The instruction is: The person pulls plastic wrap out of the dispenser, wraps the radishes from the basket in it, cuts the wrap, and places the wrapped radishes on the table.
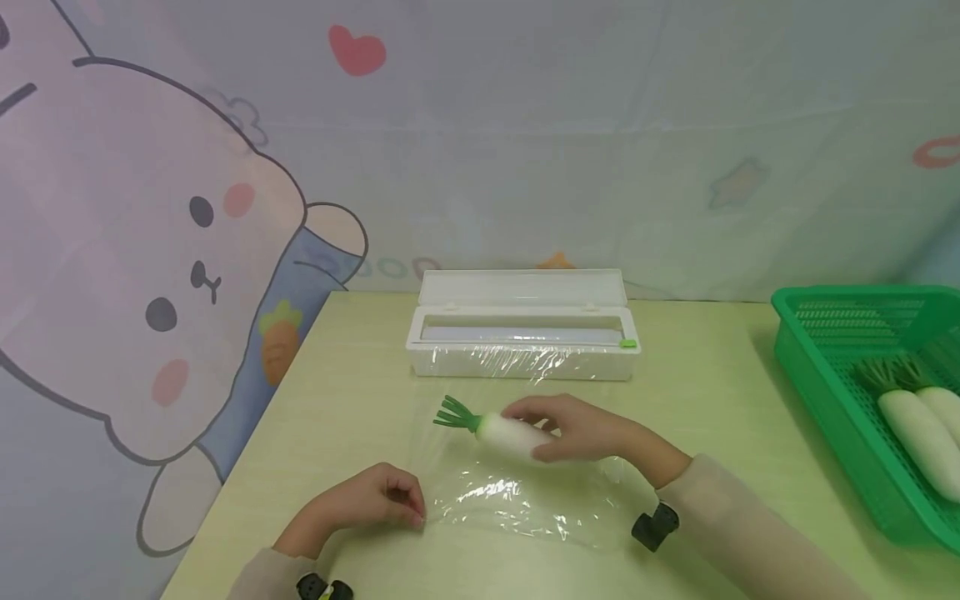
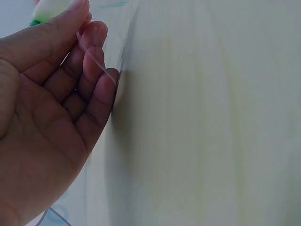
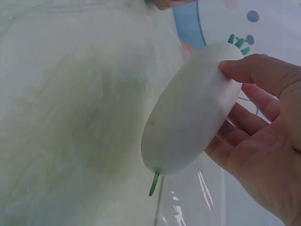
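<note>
A white radish [image 1: 513, 437] with cut green stems is gripped in my right hand [image 1: 577, 427], above a sheet of clear plastic wrap [image 1: 517, 500]. In the right wrist view the thumb and fingers pinch the sides of the radish [image 3: 193, 113], and a thin green root tip hangs from its lower end. My left hand [image 1: 375, 498] pinches the near left edge of the wrap between thumb and curled fingers. The left wrist view shows that film edge [image 2: 96, 59] running across the fingertips. The sheet leads back to a white wrap dispenser [image 1: 522, 362] with its lid raised.
A green basket [image 1: 832, 433] stands at the right of the table, with white radishes [image 1: 918, 433] inside. A green slider [image 1: 628, 343] sits at the right end of the dispenser. A printed cloth [image 1: 525, 167] hangs behind the table [image 1: 352, 383].
</note>
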Tool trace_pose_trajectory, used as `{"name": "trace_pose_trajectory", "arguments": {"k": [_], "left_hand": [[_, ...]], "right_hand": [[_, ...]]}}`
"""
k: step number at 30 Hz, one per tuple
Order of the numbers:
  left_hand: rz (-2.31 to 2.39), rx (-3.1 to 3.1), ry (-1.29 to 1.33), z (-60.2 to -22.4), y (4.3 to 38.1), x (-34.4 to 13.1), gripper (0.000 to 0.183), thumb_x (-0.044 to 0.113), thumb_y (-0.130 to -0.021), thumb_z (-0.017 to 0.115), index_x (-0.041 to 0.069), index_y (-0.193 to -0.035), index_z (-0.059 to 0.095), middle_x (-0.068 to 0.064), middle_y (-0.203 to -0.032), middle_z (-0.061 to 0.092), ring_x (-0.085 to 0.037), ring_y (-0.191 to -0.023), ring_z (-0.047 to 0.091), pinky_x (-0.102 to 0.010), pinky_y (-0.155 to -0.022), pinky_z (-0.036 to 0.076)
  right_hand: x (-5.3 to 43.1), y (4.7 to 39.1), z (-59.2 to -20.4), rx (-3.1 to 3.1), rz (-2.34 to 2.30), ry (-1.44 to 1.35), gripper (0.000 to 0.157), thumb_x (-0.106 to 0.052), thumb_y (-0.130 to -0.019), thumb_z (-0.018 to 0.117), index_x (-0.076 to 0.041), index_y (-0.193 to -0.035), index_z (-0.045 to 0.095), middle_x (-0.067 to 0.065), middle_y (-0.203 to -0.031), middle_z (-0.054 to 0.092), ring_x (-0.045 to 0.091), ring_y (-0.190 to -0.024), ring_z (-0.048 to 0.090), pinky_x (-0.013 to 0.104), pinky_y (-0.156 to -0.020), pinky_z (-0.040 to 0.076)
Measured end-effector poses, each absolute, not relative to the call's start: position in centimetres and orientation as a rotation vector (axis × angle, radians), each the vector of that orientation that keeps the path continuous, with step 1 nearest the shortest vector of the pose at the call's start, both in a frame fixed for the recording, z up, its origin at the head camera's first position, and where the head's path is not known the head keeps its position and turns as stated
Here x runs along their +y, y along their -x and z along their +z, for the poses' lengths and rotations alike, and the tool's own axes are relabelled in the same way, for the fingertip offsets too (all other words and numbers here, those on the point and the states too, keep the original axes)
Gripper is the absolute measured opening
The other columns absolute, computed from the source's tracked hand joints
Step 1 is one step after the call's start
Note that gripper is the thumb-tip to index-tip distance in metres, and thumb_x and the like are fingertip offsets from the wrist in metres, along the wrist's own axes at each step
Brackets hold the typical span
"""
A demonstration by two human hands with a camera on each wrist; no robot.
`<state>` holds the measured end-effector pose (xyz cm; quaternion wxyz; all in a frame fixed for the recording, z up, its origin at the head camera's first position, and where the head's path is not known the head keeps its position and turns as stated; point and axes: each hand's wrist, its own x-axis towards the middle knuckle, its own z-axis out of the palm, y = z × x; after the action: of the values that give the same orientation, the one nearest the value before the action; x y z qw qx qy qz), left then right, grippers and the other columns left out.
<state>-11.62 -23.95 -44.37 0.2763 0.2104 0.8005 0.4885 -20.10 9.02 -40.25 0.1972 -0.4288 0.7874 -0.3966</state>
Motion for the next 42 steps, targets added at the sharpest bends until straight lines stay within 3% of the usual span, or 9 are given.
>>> {"name": "trace_pose_trajectory", "arguments": {"k": [10, 19, 26, 42], "left_hand": [[1.335, 2.136, -0.574, -44.5, 11.7, -24.0, 0.011, -0.001, -0.081, 0.073, 0.009, -0.077, 0.068, -0.004, -0.076, 0.067, -0.004, -0.067, 0.054, -0.02, -0.064, 0.046], [1.313, 2.152, -0.574, -45.0, 12.0, -24.2, 0.014, 0.001, -0.082, 0.073, 0.013, -0.077, 0.069, 0.004, -0.075, 0.066, -0.003, -0.067, 0.054, -0.02, -0.064, 0.046], [1.335, 2.146, -0.57, -44.9, 11.9, -24.4, 0.008, 0.004, -0.082, 0.072, 0.01, -0.079, 0.069, 0.004, -0.076, 0.065, -0.003, -0.068, 0.053, -0.02, -0.064, 0.045], [1.389, 2.13, -0.563, -45.3, 12.1, -24.5, 0.012, 0.001, -0.083, 0.071, 0.012, -0.078, 0.068, 0.004, -0.077, 0.065, -0.004, -0.068, 0.052, -0.02, -0.064, 0.045]], "right_hand": [[8.0, 19.9, -42.1, 2.248, -0.956, 1.188, 0.051, -0.005, -0.083, 0.064, -0.009, -0.133, 0.054, 0.008, -0.13, 0.06, 0.021, -0.111, 0.058, 0.038, -0.093, 0.048], [7.9, 19.5, -42.3, 2.262, -0.854, 1.154, 0.05, -0.003, -0.081, 0.064, -0.01, -0.13, 0.057, 0.005, -0.125, 0.061, 0.017, -0.103, 0.057, 0.034, -0.089, 0.048], [7.8, 19.3, -42.6, 2.26, -0.816, 1.138, 0.051, -0.003, -0.081, 0.063, -0.009, -0.131, 0.056, 0.004, -0.126, 0.06, 0.015, -0.101, 0.055, 0.034, -0.09, 0.046], [8.8, 18.6, -42.5, 2.321, -0.841, 1.119, 0.052, -0.006, -0.083, 0.066, -0.005, -0.133, 0.054, 0.011, -0.13, 0.059, 0.03, -0.116, 0.057, 0.044, -0.097, 0.046]]}}
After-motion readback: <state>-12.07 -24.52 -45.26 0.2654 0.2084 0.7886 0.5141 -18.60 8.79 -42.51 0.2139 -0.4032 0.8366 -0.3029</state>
